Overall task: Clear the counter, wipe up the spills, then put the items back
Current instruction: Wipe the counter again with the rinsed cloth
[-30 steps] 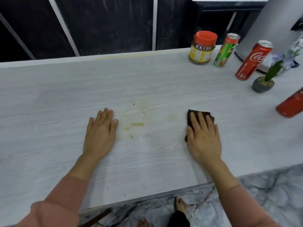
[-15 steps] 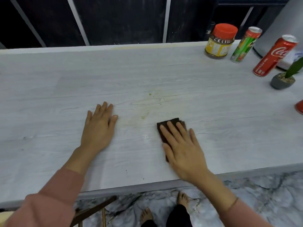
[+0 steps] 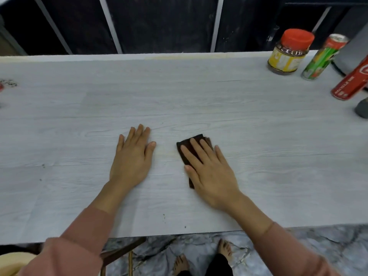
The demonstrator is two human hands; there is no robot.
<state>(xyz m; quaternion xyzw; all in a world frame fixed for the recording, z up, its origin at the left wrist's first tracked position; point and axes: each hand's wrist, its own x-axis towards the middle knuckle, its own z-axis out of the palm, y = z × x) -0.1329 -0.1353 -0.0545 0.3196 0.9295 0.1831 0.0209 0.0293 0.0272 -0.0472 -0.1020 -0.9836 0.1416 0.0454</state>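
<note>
My right hand (image 3: pixel 209 172) lies flat with straight fingers on a folded dark brown cloth (image 3: pixel 186 148), pressing it onto the pale wood-grain counter (image 3: pixel 199 100). Most of the cloth is hidden under the palm. My left hand (image 3: pixel 133 158) rests flat on the counter a short way left of the cloth, holding nothing. Only a faint pale smear (image 3: pixel 167 154) shows on the counter between the two hands. At the back right stand a jar with an orange lid (image 3: pixel 288 52), a green can (image 3: pixel 322 58) and a red cola can (image 3: pixel 352 80).
A grey pot (image 3: pixel 362 108) is cut off by the right edge, with a grey appliance base (image 3: pixel 354 54) behind the cans. Some small thing sits at the far left edge (image 3: pixel 6 84). Dark panels rise behind the counter. My bare feet (image 3: pixel 203 257) stand on marble floor below its front edge.
My right hand slid the cloth left across the yellowish spill, which now shows only as a faint smear. The left hand stayed flat in place. The view shifted left.
</note>
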